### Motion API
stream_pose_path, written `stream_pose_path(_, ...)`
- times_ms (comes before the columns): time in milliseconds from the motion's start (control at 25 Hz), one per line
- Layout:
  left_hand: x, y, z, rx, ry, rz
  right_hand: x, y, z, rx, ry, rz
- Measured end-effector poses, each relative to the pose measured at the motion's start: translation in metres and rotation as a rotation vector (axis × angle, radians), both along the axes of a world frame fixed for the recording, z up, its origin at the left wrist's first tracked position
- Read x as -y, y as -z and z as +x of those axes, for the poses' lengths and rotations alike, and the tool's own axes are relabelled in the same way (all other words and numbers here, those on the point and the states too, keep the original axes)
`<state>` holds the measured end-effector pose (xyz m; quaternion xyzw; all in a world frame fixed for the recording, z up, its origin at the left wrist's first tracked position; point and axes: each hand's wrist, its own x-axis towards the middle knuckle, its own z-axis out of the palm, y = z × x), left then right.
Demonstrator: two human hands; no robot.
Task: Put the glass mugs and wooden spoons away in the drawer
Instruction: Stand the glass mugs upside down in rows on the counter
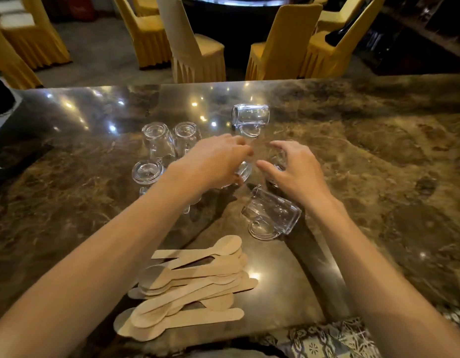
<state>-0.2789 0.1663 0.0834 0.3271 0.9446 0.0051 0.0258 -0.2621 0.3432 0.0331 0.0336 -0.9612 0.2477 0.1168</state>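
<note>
The dark marble counter (378, 151) runs the full width in front of you, with yellow-covered chairs (195, 47) beyond its far edge. No drawer is in view. Both your hands are out over the middle of the glassware. Your left hand (216, 161) has its fingers curled down around the centre mug (244, 170). Your right hand (296, 169) is cupped wide over the neighbouring mug (278, 161), thumb and forefinger apart, and I cannot tell whether it has taken hold. These two mugs stand just beside each other, so I would lift them straight up before you draw them apart. Mind the near tipped mug (271, 215), which lies on its side just under your right wrist. Its long axis runs from far-left to near-right and its handle points toward you, so a dropped wrist would likely roll it. The far tipped mug (251, 117) lies crosswise beyond your fingertips. Three upturned mugs (156, 140) stand close on the left of your left hand. The wooden spoons (190, 285) are heaped near you between your forearms, handles mostly running left to right. The open room is to your right.
</note>
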Motion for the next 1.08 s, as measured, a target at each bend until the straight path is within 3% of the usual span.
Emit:
stream_pose_path(240,-0.021,0.019,-0.006,-0.110,0.009,-0.230,-0.030,0.020,0.012,0.001,0.052,-0.063)
stream_pose_path(720,-0.024,0.028,-0.007,-0.162,-0.021,-0.234,-0.040,0.036,0.022,-0.076,0.189,-0.316)
stream_pose_path(1080,-0.022,0.026,-0.014,-0.139,-0.012,-0.176,-0.041,0.030,0.009,-0.109,0.115,-0.245)
